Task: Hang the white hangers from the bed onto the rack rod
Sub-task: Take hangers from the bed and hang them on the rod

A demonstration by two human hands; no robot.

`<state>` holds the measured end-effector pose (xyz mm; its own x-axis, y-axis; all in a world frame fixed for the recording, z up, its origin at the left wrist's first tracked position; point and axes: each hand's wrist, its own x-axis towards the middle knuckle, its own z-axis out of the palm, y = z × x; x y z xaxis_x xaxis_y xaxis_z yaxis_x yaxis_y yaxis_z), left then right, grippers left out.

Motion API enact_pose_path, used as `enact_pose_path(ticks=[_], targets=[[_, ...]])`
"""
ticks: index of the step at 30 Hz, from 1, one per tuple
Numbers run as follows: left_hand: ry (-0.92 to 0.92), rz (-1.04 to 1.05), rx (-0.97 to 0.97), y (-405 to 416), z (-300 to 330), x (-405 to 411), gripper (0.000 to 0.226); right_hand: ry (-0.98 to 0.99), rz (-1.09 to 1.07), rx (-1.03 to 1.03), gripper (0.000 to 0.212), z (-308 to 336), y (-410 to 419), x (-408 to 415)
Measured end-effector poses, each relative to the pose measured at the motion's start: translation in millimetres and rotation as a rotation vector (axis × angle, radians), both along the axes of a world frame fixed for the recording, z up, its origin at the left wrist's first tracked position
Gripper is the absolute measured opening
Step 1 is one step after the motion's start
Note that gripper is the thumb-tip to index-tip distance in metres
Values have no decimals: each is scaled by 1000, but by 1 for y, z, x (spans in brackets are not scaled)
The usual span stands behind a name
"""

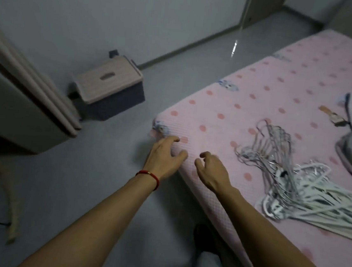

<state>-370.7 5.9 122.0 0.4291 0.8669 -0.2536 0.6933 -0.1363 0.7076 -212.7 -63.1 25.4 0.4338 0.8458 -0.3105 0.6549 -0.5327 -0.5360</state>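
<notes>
White hangers [319, 198] lie on the bed [259, 102], right of both empty hands.

Dim, flat indoor light with a bluish-grey cast. A bright streak of glare lies on the glossy grey floor [234, 48] far beyond both hands. Soft shadows gather low and left of the left forearm. Edges bow from wide-angle distortion, and the whole frame is slightly soft.
</notes>
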Motion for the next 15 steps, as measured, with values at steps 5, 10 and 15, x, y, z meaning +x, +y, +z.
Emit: enact_pose_path(ticks=[5, 10, 15], targets=[[62, -195, -94, -28, -46, 144, 50, 6, -208, -211, 54, -60, -74, 146], [154, -321, -158, -41, -87, 238, 62, -45, -338, -258, 48, -102, -113, 247], [229, -355, -171, -38, -122, 287, 79, -135, -265, -318, 54, -153, -123, 307]])
